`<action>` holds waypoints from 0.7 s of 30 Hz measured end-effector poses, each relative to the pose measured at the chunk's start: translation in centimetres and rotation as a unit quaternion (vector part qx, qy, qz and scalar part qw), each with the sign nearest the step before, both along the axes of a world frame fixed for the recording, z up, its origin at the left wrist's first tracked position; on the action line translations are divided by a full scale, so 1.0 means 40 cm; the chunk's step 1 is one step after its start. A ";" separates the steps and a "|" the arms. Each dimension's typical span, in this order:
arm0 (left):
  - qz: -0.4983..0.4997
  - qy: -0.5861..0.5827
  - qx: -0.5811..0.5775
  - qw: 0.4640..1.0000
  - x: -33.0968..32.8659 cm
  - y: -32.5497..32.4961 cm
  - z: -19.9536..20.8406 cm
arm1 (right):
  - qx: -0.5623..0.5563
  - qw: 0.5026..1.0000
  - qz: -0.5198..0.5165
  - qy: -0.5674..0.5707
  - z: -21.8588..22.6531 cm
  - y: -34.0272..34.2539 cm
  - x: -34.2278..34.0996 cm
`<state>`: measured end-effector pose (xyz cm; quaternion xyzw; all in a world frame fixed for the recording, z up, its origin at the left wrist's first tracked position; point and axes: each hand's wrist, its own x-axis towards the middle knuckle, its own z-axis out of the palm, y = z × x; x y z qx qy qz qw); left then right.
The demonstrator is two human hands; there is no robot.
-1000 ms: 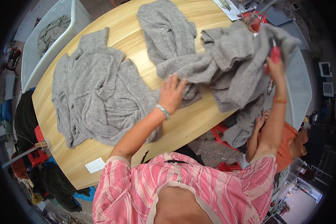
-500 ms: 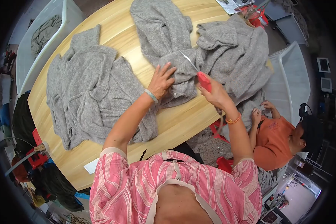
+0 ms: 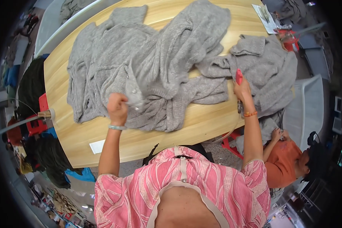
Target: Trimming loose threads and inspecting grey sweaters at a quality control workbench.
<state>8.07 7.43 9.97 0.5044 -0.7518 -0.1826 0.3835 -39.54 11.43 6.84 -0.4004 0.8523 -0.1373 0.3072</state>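
A grey knit cardigan (image 3: 167, 57) with a buttoned front edge lies bunched across the table. My left hand (image 3: 117, 109) is closed at the cardigan's near left edge, beside the button strip, which is lifted and smeared by motion. In my right hand (image 3: 242, 93) is a red air blow gun (image 3: 239, 76) with a thin nozzle pointing away from me. A hose (image 3: 235, 127) trails from its lower end. Under and left of the cardigan is another grey knit garment (image 3: 83, 76). A further grey knit garment (image 3: 275, 68) lies just right of the blow gun.
The pale wooden table (image 3: 201, 123) has a white paper (image 3: 97, 146) near its front edge. White bins stand at the far left (image 3: 49, 36) and right (image 3: 306, 98). A person in an orange top (image 3: 283, 163) sits close on my right, hands on grey cloth.
The cardigan has been pulled left, over the left garment. My left hand has gone from lying spread on it to closed at its edge. My right hand moved right with the blow gun.
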 end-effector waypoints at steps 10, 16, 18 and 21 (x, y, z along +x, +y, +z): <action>-0.064 -0.045 0.029 0.997 -0.115 -0.097 -0.127 | -0.090 0.963 0.256 0.013 0.198 0.048 0.284; -0.144 -0.266 0.057 0.951 -0.183 -0.115 -0.200 | 0.019 0.927 0.375 0.004 0.239 0.011 0.429; -0.137 -0.252 0.063 0.956 -0.178 -0.114 -0.225 | 0.013 0.919 0.393 0.014 0.224 0.008 0.444; -0.136 -0.265 0.058 0.953 -0.168 -0.117 -0.245 | 0.041 0.892 0.451 0.022 0.181 0.032 0.442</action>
